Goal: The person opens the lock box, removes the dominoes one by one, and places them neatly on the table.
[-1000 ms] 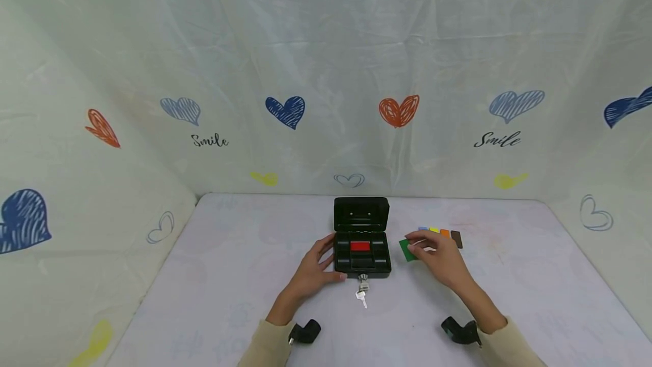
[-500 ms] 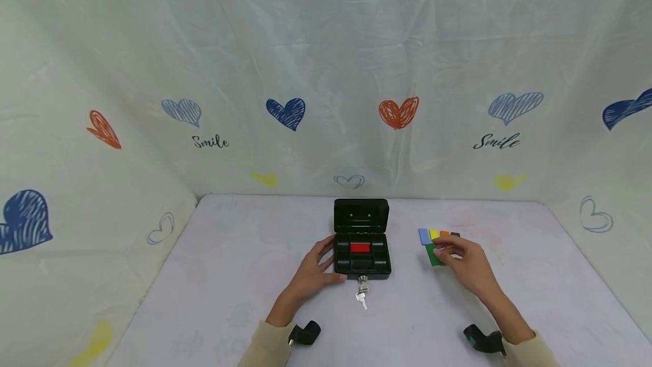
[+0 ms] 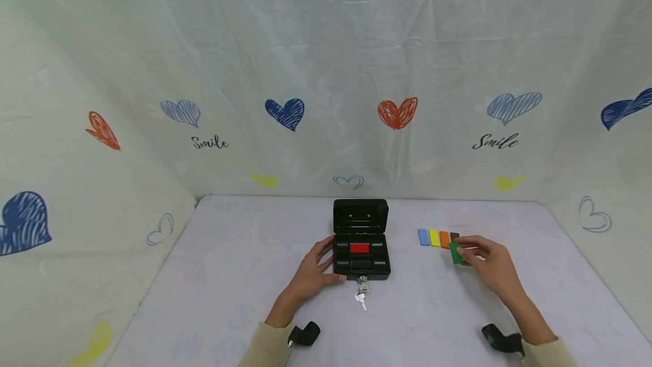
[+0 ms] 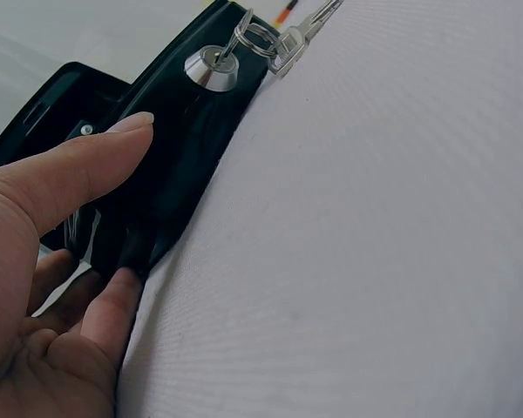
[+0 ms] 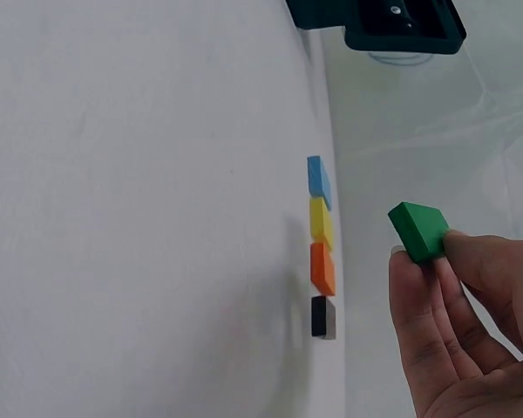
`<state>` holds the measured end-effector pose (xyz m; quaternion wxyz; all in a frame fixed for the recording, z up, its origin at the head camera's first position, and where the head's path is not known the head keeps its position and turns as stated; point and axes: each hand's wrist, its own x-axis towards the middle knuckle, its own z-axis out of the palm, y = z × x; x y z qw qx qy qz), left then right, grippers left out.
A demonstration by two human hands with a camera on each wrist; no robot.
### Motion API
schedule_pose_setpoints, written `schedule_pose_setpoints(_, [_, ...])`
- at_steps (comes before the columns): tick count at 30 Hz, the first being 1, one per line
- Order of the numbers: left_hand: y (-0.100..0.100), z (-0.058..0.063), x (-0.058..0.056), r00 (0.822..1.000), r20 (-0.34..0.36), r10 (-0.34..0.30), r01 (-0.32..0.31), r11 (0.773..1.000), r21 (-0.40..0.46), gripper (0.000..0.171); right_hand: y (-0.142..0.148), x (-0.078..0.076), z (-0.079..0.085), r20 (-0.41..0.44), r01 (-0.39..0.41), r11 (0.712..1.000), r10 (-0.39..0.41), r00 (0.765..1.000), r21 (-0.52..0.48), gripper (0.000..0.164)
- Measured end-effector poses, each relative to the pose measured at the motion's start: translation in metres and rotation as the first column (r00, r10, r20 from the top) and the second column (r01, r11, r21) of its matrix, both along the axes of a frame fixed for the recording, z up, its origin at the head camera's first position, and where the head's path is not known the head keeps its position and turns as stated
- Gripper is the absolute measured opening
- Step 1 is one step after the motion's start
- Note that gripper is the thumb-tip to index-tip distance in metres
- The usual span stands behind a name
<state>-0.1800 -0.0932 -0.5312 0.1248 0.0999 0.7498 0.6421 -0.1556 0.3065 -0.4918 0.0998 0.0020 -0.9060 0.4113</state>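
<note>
A black cash box [image 3: 377,265] stands with its lid [image 3: 360,212] raised, a red block [image 3: 359,248] lying in its tray. Its left front corner is held by my left hand [image 3: 309,272], thumb on the front face and fingers along the side. Keys [image 4: 289,47] hang on a ring from the front lock [image 4: 212,68]. My right hand [image 3: 491,265] pinches a green block [image 5: 421,230] between thumb and fingertips, lifted above the table. Beneath and behind it a row of blocks lies on the table: blue [image 5: 318,181], yellow [image 5: 321,223], orange [image 5: 322,268] and dark brown [image 5: 321,316].
The white-covered table [image 3: 244,231] reaches back to a hanging pale sheet [image 3: 438,61] printed with hearts. Small black cameras [image 3: 304,333] are worn on both wrists.
My right hand has carried the green block rightward, from beside the box to the dark brown end of the row. The left hand and the box have stayed put.
</note>
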Motion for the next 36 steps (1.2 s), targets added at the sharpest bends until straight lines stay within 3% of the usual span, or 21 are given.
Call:
schedule_pose_setpoints(23, [-0.001, -0.002, 0.0, 1.0, -0.023, -0.007, 0.008, 1.0, 0.023, 0.101, 0.032, -0.009, -0.004, 0.028, 0.047, 0.999, -0.046, 0.999, -0.023, 0.027])
schedule_pose_setpoints(36, [-0.001, -0.004, -0.003, 1.0, -0.01, -0.002, 0.002, 1.0, 0.007, 0.101, 0.044, -0.026, -0.012, 0.081, 0.06, 0.998, -0.061, 0.995, 0.015, 0.029])
